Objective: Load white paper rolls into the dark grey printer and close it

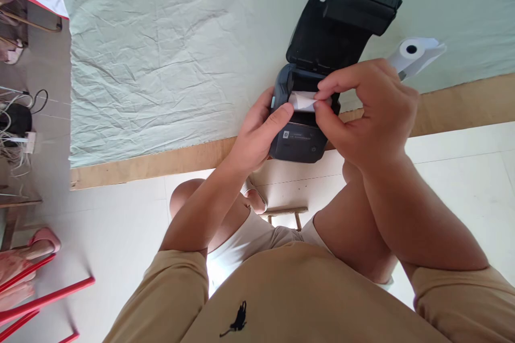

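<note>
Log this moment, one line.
left hand: holding printer | right hand: pinching white paper inside printer | lid: open | white roll: on cloth

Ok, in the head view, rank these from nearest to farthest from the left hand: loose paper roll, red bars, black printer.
1. Black printer: gripped in the left hand.
2. Loose paper roll: to the right, on the cloth, past the right hand.
3. Red bars: off at the picture's lower left.
</note>
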### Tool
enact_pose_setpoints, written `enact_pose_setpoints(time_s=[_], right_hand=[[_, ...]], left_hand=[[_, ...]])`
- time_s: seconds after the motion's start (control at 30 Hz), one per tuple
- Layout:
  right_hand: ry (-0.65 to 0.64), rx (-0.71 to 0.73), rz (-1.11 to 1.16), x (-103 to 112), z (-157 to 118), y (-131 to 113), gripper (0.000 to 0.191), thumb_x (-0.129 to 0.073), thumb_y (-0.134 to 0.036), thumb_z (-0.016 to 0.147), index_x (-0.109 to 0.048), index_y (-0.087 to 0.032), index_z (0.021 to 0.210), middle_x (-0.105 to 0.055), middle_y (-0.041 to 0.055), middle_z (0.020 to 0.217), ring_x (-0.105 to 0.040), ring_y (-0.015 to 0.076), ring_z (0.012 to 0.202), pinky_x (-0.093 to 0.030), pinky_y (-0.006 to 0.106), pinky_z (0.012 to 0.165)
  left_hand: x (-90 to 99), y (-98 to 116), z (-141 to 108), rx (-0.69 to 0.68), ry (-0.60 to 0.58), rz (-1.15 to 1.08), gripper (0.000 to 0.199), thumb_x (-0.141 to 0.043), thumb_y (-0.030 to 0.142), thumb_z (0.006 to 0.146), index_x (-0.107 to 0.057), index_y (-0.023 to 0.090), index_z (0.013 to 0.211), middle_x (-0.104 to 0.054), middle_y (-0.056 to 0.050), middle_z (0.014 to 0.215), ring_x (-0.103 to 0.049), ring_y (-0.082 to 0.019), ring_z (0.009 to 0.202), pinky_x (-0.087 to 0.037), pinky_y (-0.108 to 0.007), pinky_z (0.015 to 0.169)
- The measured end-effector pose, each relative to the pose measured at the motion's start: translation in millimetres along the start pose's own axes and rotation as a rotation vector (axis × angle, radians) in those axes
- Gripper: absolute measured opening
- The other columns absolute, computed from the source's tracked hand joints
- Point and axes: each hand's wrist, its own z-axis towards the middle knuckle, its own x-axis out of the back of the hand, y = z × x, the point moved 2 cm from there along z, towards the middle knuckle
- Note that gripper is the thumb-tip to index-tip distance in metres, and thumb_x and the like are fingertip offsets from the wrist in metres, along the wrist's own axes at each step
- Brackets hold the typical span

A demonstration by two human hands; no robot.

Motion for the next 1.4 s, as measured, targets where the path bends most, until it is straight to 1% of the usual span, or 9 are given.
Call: enact_pose_setpoints(time_s=[0.17, 0.33, 0.47, 0.57, 0.73, 0.9, 1.07, 1.17, 1.4], right_hand=[[0.054, 0.152, 0.165, 1.1, -7.7, -11.1, 0.023, -0.064, -0.017, 0.100, -0.076, -0.037, 0.104, -0.081, -0.0025, 0.085, -0.083, 0.0290, 0.091, -0.065, 0.049, 0.085], [-0.013, 0.058, 0.166, -3.0, -12.6, -1.6, 0.014, -0.059, -0.034, 0.108, -0.071, -0.039, 0.108, -0.076, 0.0033, 0.094, -0.078, 0.0335, 0.096, -0.064, 0.056, 0.091], [0.284, -0.023, 0.169, -3.8, -12.7, 14.3, 0.033, -0.054, -0.045, 0.106, -0.064, -0.040, 0.136, -0.071, 0.0084, 0.137, -0.077, 0.0337, 0.119, -0.063, 0.055, 0.092], [0.145, -0.055, 0.219, -10.3, -8.9, 25.1, 0.053, -0.048, -0.041, 0.106, -0.049, -0.044, 0.159, -0.061, 0.0061, 0.174, -0.071, 0.0341, 0.154, -0.063, 0.057, 0.109], [0.286, 0.008, 0.387, -7.7, -6.9, 37.0, 0.045, -0.038, -0.049, 0.110, -0.062, -0.040, 0.147, -0.077, 0.0079, 0.134, -0.082, 0.0310, 0.128, -0.067, 0.059, 0.107], [-0.030, -0.123, 0.376, -11.3, -13.8, 35.5, 0.050, -0.064, -0.071, 0.108, -0.065, -0.039, 0.147, -0.077, 0.0091, 0.147, -0.077, 0.0367, 0.140, -0.068, 0.060, 0.115], [-0.205, -0.165, 0.500, -23.1, -18.9, 38.9, 0.068, -0.073, -0.079, 0.103, -0.059, -0.043, 0.159, -0.076, 0.0087, 0.148, -0.080, 0.0353, 0.125, -0.073, 0.056, 0.102], [-0.270, -0.215, 0.532, -26.4, -19.1, 42.6, 0.077, -0.071, -0.087, 0.100, -0.056, -0.042, 0.161, -0.077, 0.0078, 0.141, -0.081, 0.0318, 0.114, -0.076, 0.051, 0.091], [-0.275, -0.238, 0.475, -26.7, -20.7, 42.6, 0.072, -0.079, -0.075, 0.100, -0.057, -0.042, 0.161, -0.077, 0.0067, 0.139, -0.081, 0.0279, 0.106, -0.075, 0.047, 0.083]], left_hand=[[7.7, -2.0, 1.1, -0.071, -0.024, -0.018, 0.073, -0.086, 0.073, 0.099, -0.064, 0.033, 0.156, -0.084, -0.005, 0.137, -0.083, -0.036, 0.140, -0.073, -0.039, 0.102], [12.1, -4.8, 2.1, -0.049, 0.011, 0.042, 0.105, -0.101, 0.062, 0.085, -0.051, 0.033, 0.172, -0.081, -0.009, 0.147, -0.082, -0.034, 0.140, -0.070, -0.042, 0.114], [9.4, -2.2, 1.1, -0.039, -0.002, 0.050, 0.111, -0.106, 0.066, 0.076, -0.056, 0.036, 0.171, -0.073, -0.010, 0.167, -0.074, -0.041, 0.156, -0.067, -0.050, 0.125], [10.8, -2.6, 0.3, -0.063, -0.028, 0.079, 0.111, -0.106, 0.066, 0.076, -0.057, 0.036, 0.170, -0.070, -0.009, 0.173, -0.074, -0.041, 0.155, -0.066, -0.053, 0.128], [28.5, -26.5, 13.1, -0.131, -0.068, 0.094, 0.108, -0.098, 0.066, 0.086, -0.047, 0.039, 0.176, -0.061, -0.009, 0.182, -0.071, -0.040, 0.160, -0.066, -0.052, 0.128], [45.3, -47.9, 30.6, -0.185, -0.232, 0.110, 0.126, -0.101, 0.066, 0.080, -0.030, 0.045, 0.182, -0.054, -0.009, 0.188, -0.071, -0.043, 0.160, -0.069, -0.057, 0.125], [33.6, -29.5, 17.3, -0.229, -0.211, 0.045, 0.088, -0.091, 0.070, 0.093, -0.053, 0.039, 0.166, -0.073, -0.008, 0.165, -0.075, -0.040, 0.155, -0.070, -0.056, 0.123], [20.5, -18.5, 7.6, -0.117, -0.150, 0.021, 0.060, -0.084, 0.070, 0.101, -0.067, 0.033, 0.144, -0.084, -0.005, 0.128, -0.088, -0.034, 0.123, -0.076, -0.050, 0.101], [12.1, -7.8, 3.7, -0.066, -0.051, -0.028, 0.052, -0.090, 0.070, 0.096, -0.075, 0.031, 0.128, -0.081, -0.001, 0.103, -0.085, -0.023, 0.092, -0.069, -0.035, 0.071]])
